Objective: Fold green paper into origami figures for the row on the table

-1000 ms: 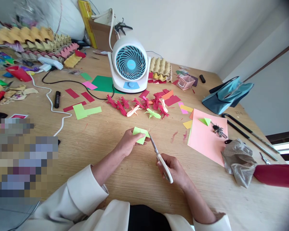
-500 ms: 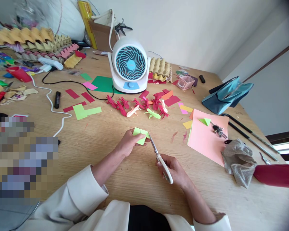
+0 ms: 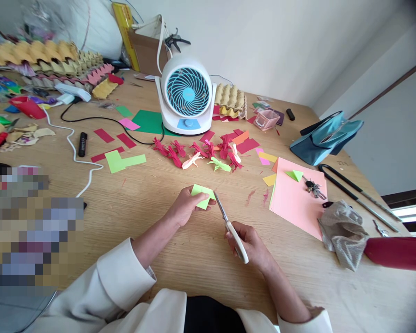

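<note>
A small piece of light green paper (image 3: pixel 201 194) is pinched in my left hand (image 3: pixel 187 206), thumb on top and fingers underneath. My right hand (image 3: pixel 247 243) grips a pair of scissors (image 3: pixel 236 239) with white handles. The blade tips reach the right edge of the green paper; whether they touch it I cannot tell. Beyond my hands lie several folded paper figures (image 3: pixel 224 147), mostly red, with a green one (image 3: pixel 219 164) and a pale peach one (image 3: pixel 192 160) among them.
A white fan (image 3: pixel 187 92) stands behind the figures. Pink paper sheets (image 3: pixel 298 203) with keys (image 3: pixel 315 188) lie to the right, near a blue bag (image 3: pixel 321 138) and a crumpled grey cloth (image 3: pixel 345 236). A light green scrap (image 3: pixel 118 162) and a black marker (image 3: pixel 82 144) lie to the left.
The scissors have shifted very slightly at the paper's right edge. Both hands stay almost in the same place, and the paper is still held.
</note>
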A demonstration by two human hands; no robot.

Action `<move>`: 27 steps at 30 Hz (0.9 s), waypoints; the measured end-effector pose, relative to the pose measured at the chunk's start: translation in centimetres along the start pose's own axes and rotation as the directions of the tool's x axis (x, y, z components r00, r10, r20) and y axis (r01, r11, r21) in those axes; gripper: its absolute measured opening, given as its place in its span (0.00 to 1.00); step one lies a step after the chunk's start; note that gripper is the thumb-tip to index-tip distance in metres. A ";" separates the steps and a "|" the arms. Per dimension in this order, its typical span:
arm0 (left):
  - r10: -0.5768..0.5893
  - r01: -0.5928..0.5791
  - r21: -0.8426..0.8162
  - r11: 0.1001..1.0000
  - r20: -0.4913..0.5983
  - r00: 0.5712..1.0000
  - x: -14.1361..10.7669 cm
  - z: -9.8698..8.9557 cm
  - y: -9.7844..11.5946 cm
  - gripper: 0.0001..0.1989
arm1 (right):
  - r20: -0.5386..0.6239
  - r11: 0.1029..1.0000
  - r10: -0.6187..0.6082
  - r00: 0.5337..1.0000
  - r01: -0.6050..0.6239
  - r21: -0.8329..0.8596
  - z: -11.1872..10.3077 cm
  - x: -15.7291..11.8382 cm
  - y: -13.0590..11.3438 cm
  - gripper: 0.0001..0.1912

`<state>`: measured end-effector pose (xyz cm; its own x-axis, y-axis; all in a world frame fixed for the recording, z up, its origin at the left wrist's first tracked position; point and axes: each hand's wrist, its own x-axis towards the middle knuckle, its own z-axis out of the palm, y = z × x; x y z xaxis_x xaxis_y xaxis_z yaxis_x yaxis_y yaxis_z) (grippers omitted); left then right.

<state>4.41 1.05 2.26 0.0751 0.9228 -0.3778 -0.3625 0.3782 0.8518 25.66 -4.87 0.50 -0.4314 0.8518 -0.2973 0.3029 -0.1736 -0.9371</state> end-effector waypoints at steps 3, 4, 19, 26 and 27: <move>0.008 -0.008 0.006 1.000 -0.004 1.000 0.0 0.0 0.0 0.15 | -0.063 0.998 -0.002 0.998 -0.001 -0.057 -0.3 0.1 0.1 0.21; 0.012 -0.012 0.006 1.000 -0.003 1.000 0.0 0.0 0.0 0.15 | -0.108 0.993 -0.021 0.994 0.007 -0.121 -0.5 0.2 0.2 0.20; 0.108 -0.112 0.178 0.978 0.029 0.994 0.9 -0.8 -1.2 0.19 | -0.762 0.434 -0.209 0.613 -0.640 -0.634 -12.7 -2.3 4.5 0.18; 0.122 -0.130 0.175 0.976 0.057 0.991 0.7 -0.5 -1.4 0.21 | -0.879 0.380 -0.064 0.472 -0.803 -0.459 -15.0 -4.0 5.7 0.23; 0.120 -0.129 0.168 0.977 0.062 0.991 0.6 -0.4 -1.4 0.21 | -0.884 0.384 -0.069 0.462 -0.805 -0.451 -15.0 -4.1 5.7 0.23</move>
<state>4.55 1.09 0.68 0.0880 0.9644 -0.2495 -0.2075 0.2627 0.9423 41.97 -1.96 -0.90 0.5308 0.8428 0.0891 0.8474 -0.5296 -0.0382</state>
